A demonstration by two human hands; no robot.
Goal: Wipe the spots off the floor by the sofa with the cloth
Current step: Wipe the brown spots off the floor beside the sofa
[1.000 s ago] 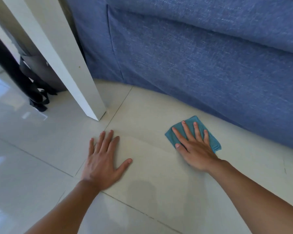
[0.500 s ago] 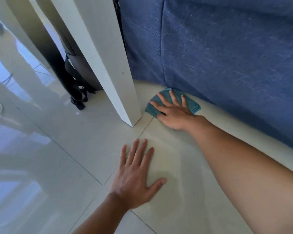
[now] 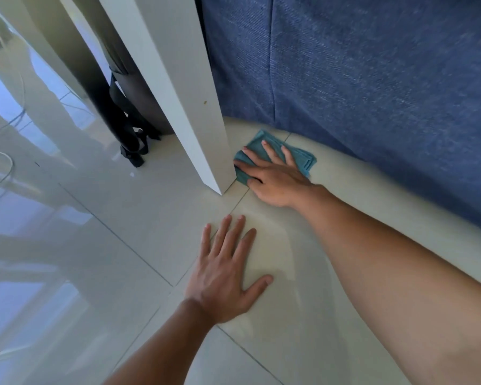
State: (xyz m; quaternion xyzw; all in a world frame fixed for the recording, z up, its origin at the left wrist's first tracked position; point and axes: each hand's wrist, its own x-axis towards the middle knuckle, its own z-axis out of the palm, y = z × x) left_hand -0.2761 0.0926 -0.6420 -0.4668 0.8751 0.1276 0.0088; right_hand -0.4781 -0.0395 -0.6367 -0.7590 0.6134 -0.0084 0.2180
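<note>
- Left hand point(image 3: 225, 276) lies flat on the floor point(image 3: 122, 218), fingers spread, holding nothing.
- Right hand point(image 3: 272, 179) presses flat on the cloth point(image 3: 303, 159), fingers extended over it.
- The teal cloth lies folded on the tile, touching the white leg point(image 3: 195, 112), near the blue sofa point(image 3: 372, 93).

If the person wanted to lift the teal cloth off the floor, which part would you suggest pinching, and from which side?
Probably the free corner of the teal cloth on the sofa side, approached from the right. The cloth lies flat and folded, its layered edges exposed there, while its left edge sits against the white leg and the right hand covers the middle.
</note>
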